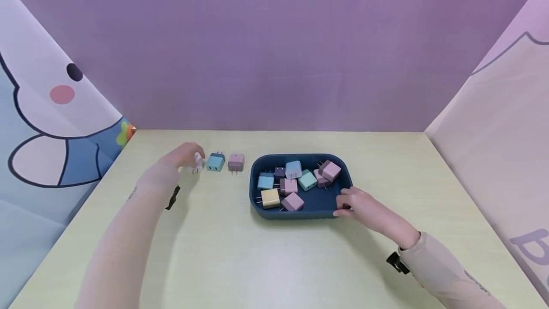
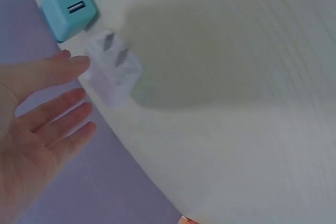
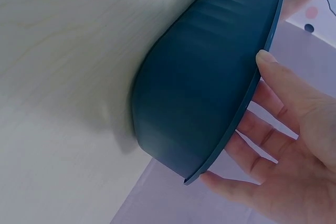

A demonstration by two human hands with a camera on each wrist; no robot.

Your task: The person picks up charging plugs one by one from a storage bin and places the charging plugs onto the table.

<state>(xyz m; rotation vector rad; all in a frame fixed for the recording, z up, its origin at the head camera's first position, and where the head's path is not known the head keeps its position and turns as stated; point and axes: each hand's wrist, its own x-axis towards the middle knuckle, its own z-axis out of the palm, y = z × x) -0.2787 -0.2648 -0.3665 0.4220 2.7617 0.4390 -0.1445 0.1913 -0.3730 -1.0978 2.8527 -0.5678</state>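
My left hand (image 1: 183, 155) is at the left end of a short row of USB wall chargers. Its thumb tip is right at the white charger (image 2: 113, 69), and the other fingers extend loosely beside it. The white charger stands with its prongs showing in the left wrist view. To its right are a blue charger (image 1: 216, 162) and a pink-and-mauve charger (image 1: 236, 162). With thumb and fingers at the rim, my right hand (image 1: 362, 206) holds the right end of a dark blue bin (image 3: 199, 77). Several chargers, among them a yellow charger (image 1: 270, 198) and a green charger (image 1: 307, 180), lie in it.
The pale wood-patterned table (image 1: 274, 261) carries the bin and the row. A purple backdrop (image 1: 274, 51) rises along its far edge. Printed cloth panels stand at left and right, the left panel (image 1: 38, 108) with a cartoon figure.
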